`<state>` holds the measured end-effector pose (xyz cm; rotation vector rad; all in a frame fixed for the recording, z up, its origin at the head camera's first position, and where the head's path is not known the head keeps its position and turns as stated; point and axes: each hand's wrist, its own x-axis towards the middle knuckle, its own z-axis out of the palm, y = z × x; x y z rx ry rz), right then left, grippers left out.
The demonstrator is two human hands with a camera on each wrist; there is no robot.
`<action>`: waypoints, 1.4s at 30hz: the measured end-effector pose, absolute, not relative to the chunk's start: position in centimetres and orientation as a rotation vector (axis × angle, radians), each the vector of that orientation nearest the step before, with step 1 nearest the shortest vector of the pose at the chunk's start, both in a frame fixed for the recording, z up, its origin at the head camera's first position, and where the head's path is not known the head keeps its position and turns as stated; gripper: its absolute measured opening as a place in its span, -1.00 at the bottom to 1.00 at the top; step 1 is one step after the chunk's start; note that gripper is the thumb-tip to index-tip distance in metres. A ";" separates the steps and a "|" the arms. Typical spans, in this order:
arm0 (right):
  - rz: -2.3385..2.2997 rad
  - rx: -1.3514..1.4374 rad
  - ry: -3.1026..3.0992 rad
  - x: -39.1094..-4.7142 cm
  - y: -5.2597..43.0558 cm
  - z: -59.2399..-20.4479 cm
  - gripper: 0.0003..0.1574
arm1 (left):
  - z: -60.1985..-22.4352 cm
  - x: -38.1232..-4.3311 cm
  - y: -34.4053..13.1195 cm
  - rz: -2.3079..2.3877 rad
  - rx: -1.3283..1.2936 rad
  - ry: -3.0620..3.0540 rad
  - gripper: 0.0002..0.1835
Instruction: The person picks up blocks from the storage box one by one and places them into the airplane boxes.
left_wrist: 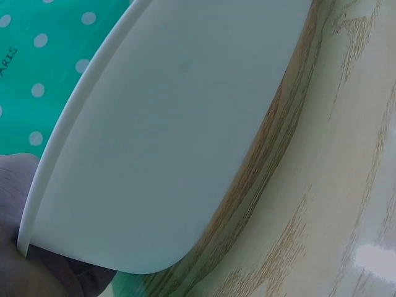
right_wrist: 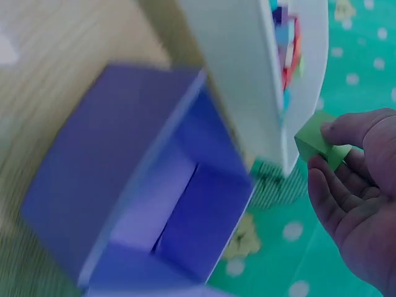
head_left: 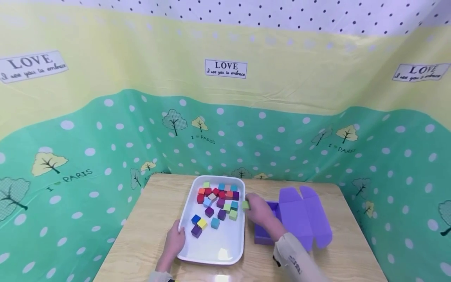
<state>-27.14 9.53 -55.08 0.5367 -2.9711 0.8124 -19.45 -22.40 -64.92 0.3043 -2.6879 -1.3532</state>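
A white tray (head_left: 218, 250) on the wooden table holds several small coloured cubes (head_left: 220, 201). My left hand (head_left: 175, 239) grips the tray's near left rim; the left wrist view shows the tray's white underside (left_wrist: 161, 136) with a finger (left_wrist: 25, 272) under the edge. My right hand (head_left: 256, 208) pinches a light green cube (head_left: 245, 204) just past the tray's right rim, above an open purple box (head_left: 299, 217). In the right wrist view the green cube (right_wrist: 315, 143) sits between thumb and fingers (right_wrist: 331, 185), beside the tray wall (right_wrist: 247, 80) and over the purple box (right_wrist: 142, 185).
The purple box's lid flaps (head_left: 310, 203) lie open to the right. A green and yellow dotted cloth (head_left: 105, 129) walls in the table on three sides. Bare wood (head_left: 148, 219) shows left of the tray and along the front edge.
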 end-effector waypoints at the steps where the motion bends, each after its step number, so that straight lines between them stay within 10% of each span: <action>1: 0.817 0.514 -2.971 -27.4 10.2 -55.0 -0.59 | -64.9 -19.4 -22.5 -1.354 0.307 -2.690 -0.63; 42: 0.553 0.383 -2.971 -29.5 15.9 -62.7 -0.78 | -64.3 -19.3 -22.1 -1.430 0.359 -2.658 -0.63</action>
